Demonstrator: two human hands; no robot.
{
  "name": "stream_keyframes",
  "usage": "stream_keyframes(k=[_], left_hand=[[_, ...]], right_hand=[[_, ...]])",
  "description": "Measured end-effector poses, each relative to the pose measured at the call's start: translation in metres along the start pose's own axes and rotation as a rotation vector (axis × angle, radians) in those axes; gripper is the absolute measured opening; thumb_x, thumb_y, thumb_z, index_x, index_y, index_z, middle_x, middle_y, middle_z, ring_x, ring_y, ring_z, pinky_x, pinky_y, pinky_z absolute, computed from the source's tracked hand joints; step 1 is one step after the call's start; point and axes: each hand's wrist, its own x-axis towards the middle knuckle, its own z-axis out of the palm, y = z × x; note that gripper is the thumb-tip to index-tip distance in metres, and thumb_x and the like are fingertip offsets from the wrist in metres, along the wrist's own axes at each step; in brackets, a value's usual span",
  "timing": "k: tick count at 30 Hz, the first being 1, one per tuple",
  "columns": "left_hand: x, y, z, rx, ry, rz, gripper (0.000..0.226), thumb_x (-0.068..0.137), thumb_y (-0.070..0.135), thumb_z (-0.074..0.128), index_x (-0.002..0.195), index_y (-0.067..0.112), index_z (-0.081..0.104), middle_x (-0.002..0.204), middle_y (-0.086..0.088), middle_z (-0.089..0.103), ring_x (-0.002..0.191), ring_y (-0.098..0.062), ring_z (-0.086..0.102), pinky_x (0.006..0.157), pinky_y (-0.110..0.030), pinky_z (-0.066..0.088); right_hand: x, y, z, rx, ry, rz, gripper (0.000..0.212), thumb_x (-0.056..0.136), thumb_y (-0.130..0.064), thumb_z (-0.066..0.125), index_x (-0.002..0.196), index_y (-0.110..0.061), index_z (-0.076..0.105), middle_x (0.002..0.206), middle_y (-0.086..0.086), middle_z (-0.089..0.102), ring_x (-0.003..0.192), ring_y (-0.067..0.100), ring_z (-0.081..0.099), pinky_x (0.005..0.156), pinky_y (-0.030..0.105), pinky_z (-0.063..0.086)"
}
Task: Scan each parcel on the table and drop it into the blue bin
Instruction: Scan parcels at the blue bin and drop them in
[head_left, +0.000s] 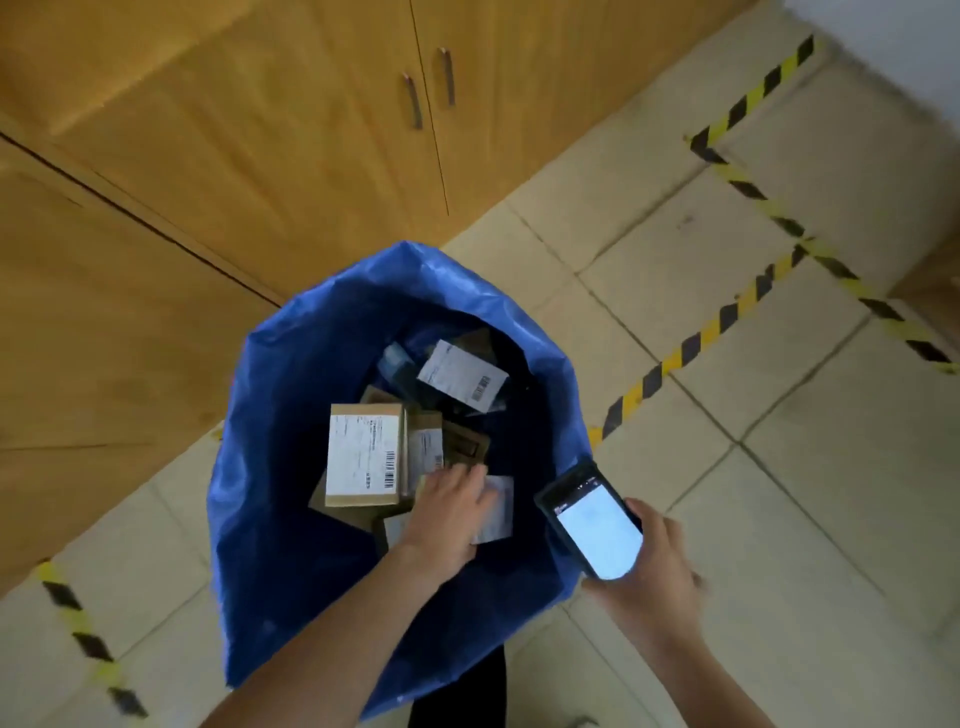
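Several labelled parcels (363, 457) already lie in the blue bin (270, 415), where the left hand (452, 514), fingers spread, seems to release a small white parcel (497, 506) at 4 o'clock, while the right hand (654, 566) grips the scanner (592, 519); the table is unseen, so what remains is unclear

The blue bin (270, 467), an open-topped shiny plastic sack, stands upright on the floor (727, 467). Parcels (423, 441) lie jumbled at its bottom: a cardboard box (363, 457), white barcode label up; a dark pouch (462, 376) with a tilted white label; a small white-labelled parcel (498, 512) partly under the left hand (452, 512). The right hand (649, 577) grips a lit scanner (597, 525) near the rim.
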Motion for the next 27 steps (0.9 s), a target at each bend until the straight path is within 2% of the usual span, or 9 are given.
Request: stream_keyframes(k=[3, 7, 11, 14, 17, 20, 22, 27], left_hand=[[0.032, -0.006, 0.023, 0.100, -0.076, 0.056, 0.066, 0.079, 0.028, 0.072, 0.137, 0.017, 0.041, 0.138, -0.007, 0.031, 0.125, -0.030, 0.034, 0.102, -0.045, 0.033], [0.065, -0.006, 0.050, 0.175, -0.158, 0.140, 0.075, 0.080, 0.014, 0.071, 0.144, 0.009, 0.032, 0.150, -0.016, 0.023, 0.133, -0.037, 0.028, 0.111, -0.046, 0.023], [0.090, 0.001, 0.065, 0.192, -0.132, 0.186, 0.079, 0.080, 0.021, 0.072, 0.147, 0.010, 0.031, 0.157, -0.012, 0.015, 0.138, -0.035, 0.020, 0.110, -0.048, 0.020], [0.103, 0.005, 0.074, 0.171, -0.106, 0.225, 0.071, 0.084, 0.027, 0.068, 0.147, 0.018, 0.037, 0.154, -0.009, 0.024, 0.138, -0.033, 0.020, 0.110, -0.044, 0.014], [0.108, 0.011, 0.075, 0.128, -0.069, 0.239, 0.049, 0.087, 0.026, 0.063, 0.135, 0.028, 0.051, 0.145, -0.002, 0.041, 0.133, -0.029, 0.031, 0.106, -0.037, 0.021], [0.105, 0.010, 0.075, 0.136, -0.033, 0.320, 0.065, 0.072, 0.016, 0.076, 0.133, 0.019, 0.053, 0.135, -0.008, 0.055, 0.125, -0.032, 0.049, 0.102, -0.041, 0.037], [0.099, 0.004, 0.074, 0.141, 0.015, 0.378, 0.071, 0.060, 0.016, 0.082, 0.127, 0.014, 0.059, 0.125, -0.013, 0.061, 0.116, -0.035, 0.058, 0.102, -0.043, 0.042], [0.089, -0.003, 0.067, 0.111, 0.169, 0.466, 0.057, 0.068, 0.014, 0.072, 0.124, 0.014, 0.063, 0.127, -0.013, 0.060, 0.116, -0.034, 0.059, 0.106, -0.043, 0.041]], right_hand=[[0.019, 0.013, 0.016, -0.051, 0.047, -0.055, 0.084, 0.054, -0.028, 0.079, 0.125, -0.039, 0.036, 0.118, -0.017, 0.043, 0.113, 0.008, 0.045, 0.088, 0.035, 0.034], [0.033, 0.023, 0.030, -0.077, 0.124, -0.166, 0.087, 0.053, -0.024, 0.082, 0.127, -0.037, 0.039, 0.116, -0.018, 0.047, 0.113, 0.003, 0.039, 0.085, 0.032, 0.029], [0.039, 0.021, 0.040, -0.093, 0.157, -0.262, 0.092, 0.048, -0.015, 0.080, 0.128, -0.036, 0.040, 0.117, -0.019, 0.045, 0.110, 0.005, 0.043, 0.088, 0.030, 0.023], [0.046, 0.013, 0.045, -0.110, 0.181, -0.323, 0.094, 0.046, -0.011, 0.079, 0.130, -0.031, 0.041, 0.120, -0.014, 0.045, 0.107, 0.011, 0.048, 0.089, 0.030, 0.023], [0.053, 0.003, 0.046, -0.099, 0.219, -0.343, 0.094, 0.045, -0.010, 0.078, 0.130, -0.029, 0.043, 0.121, -0.011, 0.046, 0.109, 0.012, 0.047, 0.090, 0.031, 0.025], [0.060, -0.005, 0.044, -0.118, 0.246, -0.357, 0.095, 0.046, -0.010, 0.080, 0.132, -0.026, 0.044, 0.122, -0.008, 0.045, 0.109, 0.012, 0.046, 0.090, 0.029, 0.022], [0.063, -0.008, 0.043, -0.150, 0.252, -0.365, 0.095, 0.046, -0.010, 0.081, 0.133, -0.023, 0.044, 0.122, -0.006, 0.045, 0.107, 0.014, 0.046, 0.089, 0.027, 0.020], [0.062, -0.011, 0.042, -0.214, 0.261, -0.373, 0.096, 0.045, -0.009, 0.081, 0.133, -0.022, 0.044, 0.122, -0.004, 0.046, 0.103, 0.018, 0.051, 0.089, 0.028, 0.020]])
